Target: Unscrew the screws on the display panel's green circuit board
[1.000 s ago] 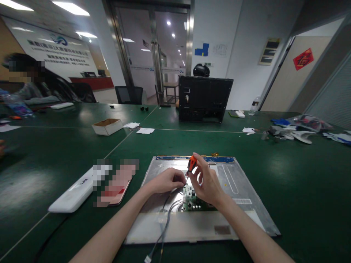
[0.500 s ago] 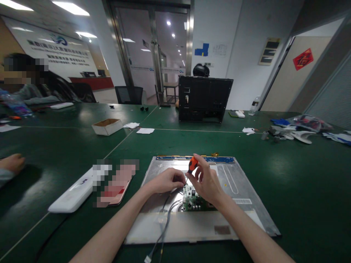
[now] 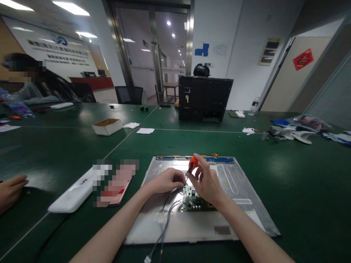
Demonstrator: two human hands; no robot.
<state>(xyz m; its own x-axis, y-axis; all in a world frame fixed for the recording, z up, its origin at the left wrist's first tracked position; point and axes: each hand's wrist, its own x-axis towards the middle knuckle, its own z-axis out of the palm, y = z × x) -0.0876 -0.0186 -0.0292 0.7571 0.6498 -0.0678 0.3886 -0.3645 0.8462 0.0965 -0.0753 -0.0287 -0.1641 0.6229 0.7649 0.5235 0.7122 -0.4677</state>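
Head view: a co-worker's hand [image 3: 11, 190] rests at the far left of the green bench [image 3: 301, 182]. The left hand [image 3: 166, 180] pinches closed beside the small circuit board [image 3: 192, 200] on the metal panel [image 3: 241, 190]. The right hand [image 3: 207, 182] grips an orange-handled screwdriver [image 3: 192, 165], tip down at the board.

One screwdriver [image 3: 192, 165], one circuit board [image 3: 192, 199], one metal panel [image 3: 236, 182], one cardboard box [image 3: 107, 126], perhaps two paper slips [image 3: 145, 130]

Screwdriver handle [image 3: 192, 163]: orange. Circuit board [image 3: 192, 200]: green. Panel [image 3: 236, 182]: silver-grey, with a far-edge strip [image 3: 219, 159], apparently blue. Table [image 3: 301, 182]: dark green. Near-left case [image 3: 72, 193]: white.
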